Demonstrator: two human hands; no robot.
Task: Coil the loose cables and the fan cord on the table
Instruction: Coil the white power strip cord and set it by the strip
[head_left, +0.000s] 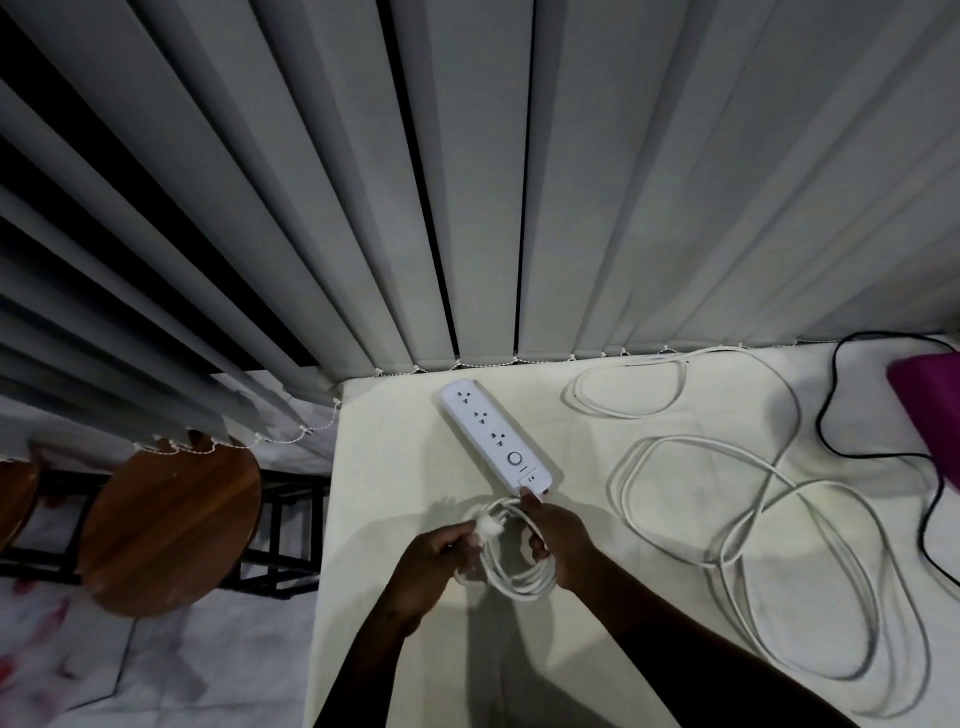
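Both hands are down at the near edge of the table (395, 649), working a small white coil (511, 574) between them. The left hand (434, 564) is closed on the coil's left side, fingertips pinching a white plug (488, 526) at the top of the loops. The right hand (558, 540) is wrapped around the coil's right side, and its forefinger stretches forward to touch the near end of the white power strip (496, 441). That strip lies flat and at a slant on the table, three sockets in a row and a round button toward the near end.

Over to the right, a long white cable (748, 519) sprawls loose across the cloth in big, untidy loops, one near the blinds and several overlapping ones running toward the near right corner. Further right, a thin black cord (826, 410) curves along the table beside a magenta object (930, 395) at the frame's edge; what that object is, I cannot tell.

Behind the table hang grey vertical blinds (467, 182). Off the table's left side stands a round wooden stool (171, 525) on a pale patterned floor (156, 670).
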